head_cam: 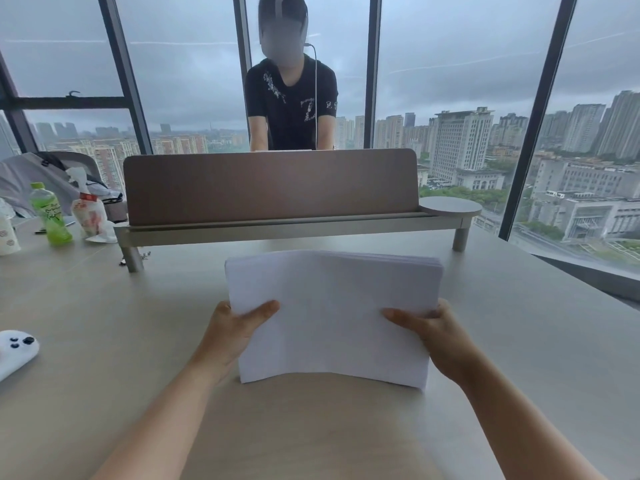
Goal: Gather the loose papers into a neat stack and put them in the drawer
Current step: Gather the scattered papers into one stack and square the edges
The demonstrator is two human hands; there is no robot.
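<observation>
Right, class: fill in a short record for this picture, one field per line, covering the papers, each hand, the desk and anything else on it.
papers: white stack, gathered, held upright with its lower edge at the desk
left hand: grips the stack's left edge, thumb in front
right hand: grips the stack's right edge, thumb in front
desk: pale wood top
divider: brown screen on a raised shelf, behind the stack
left side items: green bottle, white controller
drawer: not in view
</observation>
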